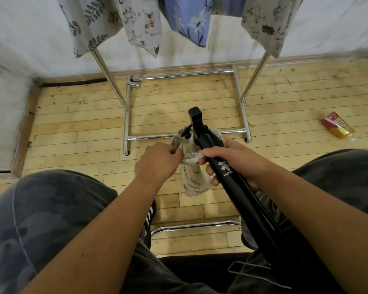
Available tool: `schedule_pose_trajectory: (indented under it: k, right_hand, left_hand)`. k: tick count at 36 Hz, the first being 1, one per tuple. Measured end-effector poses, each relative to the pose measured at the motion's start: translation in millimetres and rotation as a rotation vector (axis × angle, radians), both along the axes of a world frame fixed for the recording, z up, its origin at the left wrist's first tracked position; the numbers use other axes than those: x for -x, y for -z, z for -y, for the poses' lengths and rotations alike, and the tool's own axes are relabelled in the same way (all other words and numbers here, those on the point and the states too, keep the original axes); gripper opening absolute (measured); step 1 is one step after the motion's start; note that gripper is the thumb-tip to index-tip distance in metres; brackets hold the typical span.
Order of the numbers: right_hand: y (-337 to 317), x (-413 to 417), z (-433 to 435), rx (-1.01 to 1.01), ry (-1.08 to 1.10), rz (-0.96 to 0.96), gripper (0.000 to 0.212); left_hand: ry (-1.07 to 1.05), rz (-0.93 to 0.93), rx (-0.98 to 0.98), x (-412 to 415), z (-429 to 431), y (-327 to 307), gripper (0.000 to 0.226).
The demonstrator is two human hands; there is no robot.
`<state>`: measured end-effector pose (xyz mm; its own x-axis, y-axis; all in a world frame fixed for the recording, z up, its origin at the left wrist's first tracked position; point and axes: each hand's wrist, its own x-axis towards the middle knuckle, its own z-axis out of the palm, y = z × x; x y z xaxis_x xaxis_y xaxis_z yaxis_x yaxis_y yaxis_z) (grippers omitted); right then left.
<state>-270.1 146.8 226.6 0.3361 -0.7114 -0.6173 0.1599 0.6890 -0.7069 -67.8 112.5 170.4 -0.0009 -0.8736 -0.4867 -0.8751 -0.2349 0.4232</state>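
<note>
Between the seated person's knees, above the wooden plank floor (72, 132). Right hand (227, 164) is wrapped round a long black plastic bar (197, 122) with white lettering, which slants up and away from the lap. Pale leaf-print cloth (192, 181) hangs bunched against the bar, between both hands. Left hand (159, 161) pinches the cloth's upper edge, fingers curled tight. Beyond: chrome clothes rack (126, 124), printed fabrics (189, 20) hanging from it. Red and gold packet (337, 127) lies on the floor at far right, well apart.
</note>
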Motion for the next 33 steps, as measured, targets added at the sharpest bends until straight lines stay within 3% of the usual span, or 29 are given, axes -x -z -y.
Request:
schedule_pose_trajectory:
  k: [4, 10, 12, 22, 33]
  right_hand:
    - [0.4, -0.2, -0.4, -0.009, 0.0, 0.01, 0.036]
    - [1.5, -0.1, 0.0, -0.015, -0.019, 0.012, 0.039]
    - [0.6, -0.4, 0.3, -0.017, -0.015, 0.011, 0.038]
    - [-3.2, 1.9, 2.4, -0.006, 0.012, 0.069, 0.036]
    - [-11.0, 1.8, -0.2, 0.021, 0.011, 0.12, 0.035]
  left_hand:
    - [-0.046, -0.101, 0.028, 1.3, 2.8, -0.5, 0.017]
    - [-0.079, -0.245, 0.044, 2.0, 4.0, 2.5, 0.066]
    - [-0.11, -0.3, 0.06, 3.4, 2.9, -0.6, 0.07]
    - [-0.543, -0.542, -0.028, 2.3, 11.1, -11.3, 0.019]
    - [-0.675, -0.618, -0.039, -2.1, 12.8, -7.5, 0.015]
